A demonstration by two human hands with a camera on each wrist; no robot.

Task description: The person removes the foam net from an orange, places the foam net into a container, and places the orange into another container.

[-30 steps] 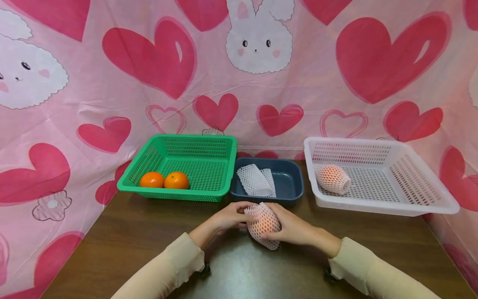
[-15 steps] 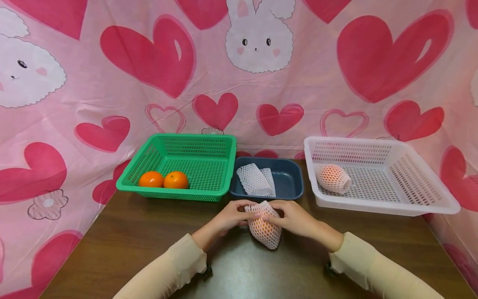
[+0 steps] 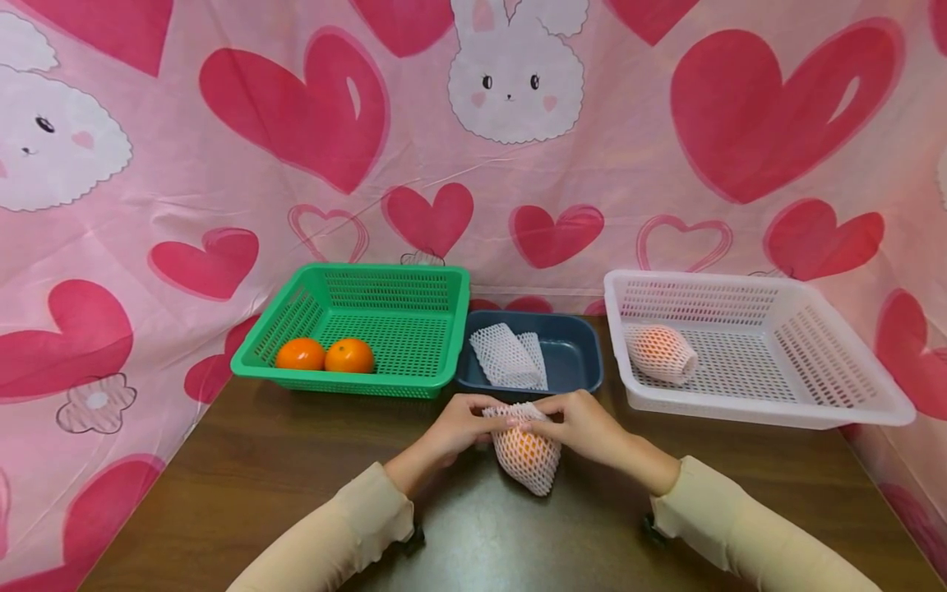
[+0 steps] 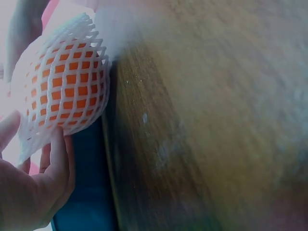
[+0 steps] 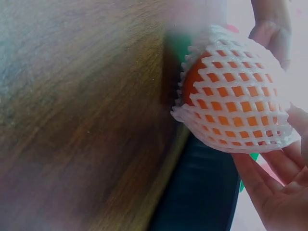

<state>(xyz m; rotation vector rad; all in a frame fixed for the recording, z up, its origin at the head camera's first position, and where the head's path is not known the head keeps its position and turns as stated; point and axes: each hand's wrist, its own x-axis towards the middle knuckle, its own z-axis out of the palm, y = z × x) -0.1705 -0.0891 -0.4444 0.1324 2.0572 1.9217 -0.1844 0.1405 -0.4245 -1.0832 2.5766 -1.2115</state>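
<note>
An orange in a white foam net sleeve point(image 3: 527, 450) is held between both hands above the table, near its middle. My left hand point(image 3: 460, 426) pinches the sleeve's upper left edge with thumb and fingers. On the upper right side, my right hand point(image 3: 589, 427) grips the sleeve, its thumb across the front close to the left thumb. Through the mesh, the orange point(image 4: 72, 86) shows in the left wrist view. In the right wrist view, the netted orange point(image 5: 236, 96) has a bare patch near the sleeve's open end.
Behind the hands sits a dark blue tray point(image 3: 573, 353) with white foam nets point(image 3: 505, 358). A green basket point(image 3: 399, 381) at left holds two oranges point(image 3: 349, 356). At right, a white basket point(image 3: 755, 415) contains a netted orange point(image 3: 661, 353). A patterned cloth hangs behind.
The right hand has shifted up from the orange's side to the sleeve's upper edge, its thumb now close to the left thumb. The left hand keeps its hold.
</note>
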